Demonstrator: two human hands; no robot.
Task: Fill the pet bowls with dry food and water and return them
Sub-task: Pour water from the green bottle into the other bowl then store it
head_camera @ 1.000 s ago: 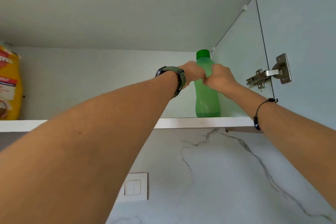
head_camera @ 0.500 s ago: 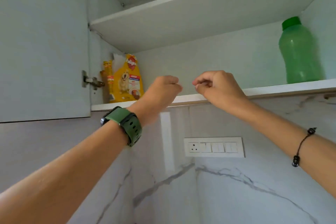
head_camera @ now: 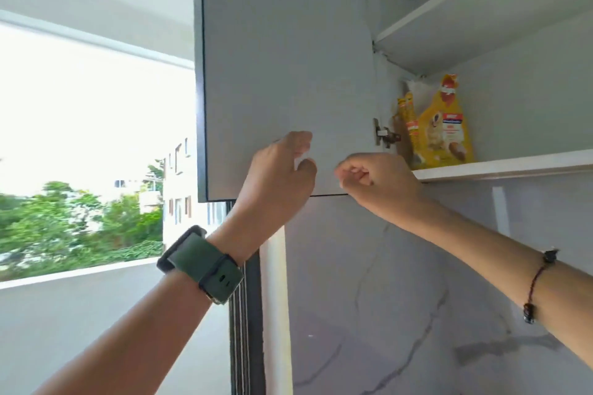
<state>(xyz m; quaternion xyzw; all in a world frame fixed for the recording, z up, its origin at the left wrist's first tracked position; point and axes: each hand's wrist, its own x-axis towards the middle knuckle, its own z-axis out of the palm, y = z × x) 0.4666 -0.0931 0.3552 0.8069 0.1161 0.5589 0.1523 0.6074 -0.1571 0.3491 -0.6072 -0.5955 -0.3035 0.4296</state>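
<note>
Two hands are raised in front of the open cabinet door [head_camera: 285, 74], and neither holds anything. The left hand [head_camera: 282, 170] is loosely cupped, fingers and thumb apart, close to the door's inner face near its lower edge; whether it touches the panel I cannot tell. The right hand [head_camera: 375, 183] is curled into a loose fist, empty, just below the door's bottom corner on the hinge [head_camera: 383, 136] side.

The yellow dog food bag [head_camera: 447, 131] stands upright at the left end of the lower shelf [head_camera: 513, 167], pushed against the cabinet's side wall, with a slimmer yellow pack [head_camera: 407, 125] squeezed between it and the hinge. No bowls are in view.

The risks, as I judge them: the bag sits high and deep in the corner, so a one-handed pull by its crimped top could tip it forward off the shelf edge and spill kibble. The slim pack may be dragged out with it. The door hangs close to the head, and a reach past it could knock the panel or the hinge.
</note>
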